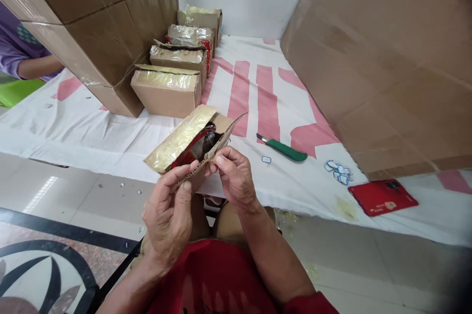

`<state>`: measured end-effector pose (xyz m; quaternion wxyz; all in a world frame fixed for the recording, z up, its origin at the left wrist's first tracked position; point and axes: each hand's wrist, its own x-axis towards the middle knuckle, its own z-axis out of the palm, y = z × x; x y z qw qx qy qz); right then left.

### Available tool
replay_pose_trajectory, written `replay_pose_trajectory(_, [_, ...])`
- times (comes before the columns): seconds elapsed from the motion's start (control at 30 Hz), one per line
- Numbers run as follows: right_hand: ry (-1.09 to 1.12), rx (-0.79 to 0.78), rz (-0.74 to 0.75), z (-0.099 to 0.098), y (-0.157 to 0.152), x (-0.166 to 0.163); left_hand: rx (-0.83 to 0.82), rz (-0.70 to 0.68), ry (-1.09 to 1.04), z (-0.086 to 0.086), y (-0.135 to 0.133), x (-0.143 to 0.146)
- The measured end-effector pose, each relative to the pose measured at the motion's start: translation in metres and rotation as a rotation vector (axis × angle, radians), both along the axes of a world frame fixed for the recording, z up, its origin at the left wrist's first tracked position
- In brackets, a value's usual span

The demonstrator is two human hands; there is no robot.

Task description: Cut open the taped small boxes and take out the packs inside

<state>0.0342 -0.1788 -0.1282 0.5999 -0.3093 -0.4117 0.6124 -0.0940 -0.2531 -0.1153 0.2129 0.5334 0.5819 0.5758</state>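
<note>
A small cardboard box (pixel 180 141) with yellowish tape on its top stands tilted at the table's front edge, its near flap raised. Through the gap show a red packet (pixel 193 149) and something dark. My left hand (pixel 165 215) grips the near flap between thumb and fingers at its left part. Further right along the same flap, my right hand (pixel 238 179) is closed in a pinch at the cardboard edge; whether a small piece is between its fingertips is hidden. To the right lies a green utility knife (pixel 285 150), blade pointing left, near a small blue-edged label (pixel 266 159).
Several taped boxes (pixel 165 90) stand in a row behind, beside a tall wrapped carton stack (pixel 106 39). Another large carton (pixel 391 78) bounds the right. Blue-edged labels (pixel 338 172) and a red phone (pixel 383 197) lie front right. Another person's arm (pixel 39 66) shows far left.
</note>
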Motion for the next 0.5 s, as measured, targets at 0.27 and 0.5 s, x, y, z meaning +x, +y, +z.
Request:
replay_pose_trajectory(0.27, [0.175,-0.02,0.054,-0.011,0.006,0.0,0.028,0.079,0.024,0.003,0.001,0.007])
replay_pose_trajectory(0.5, [0.316,-0.043,0.089,-0.013,0.009,0.001,0.046,0.117,0.01,0.004,0.005,0.011])
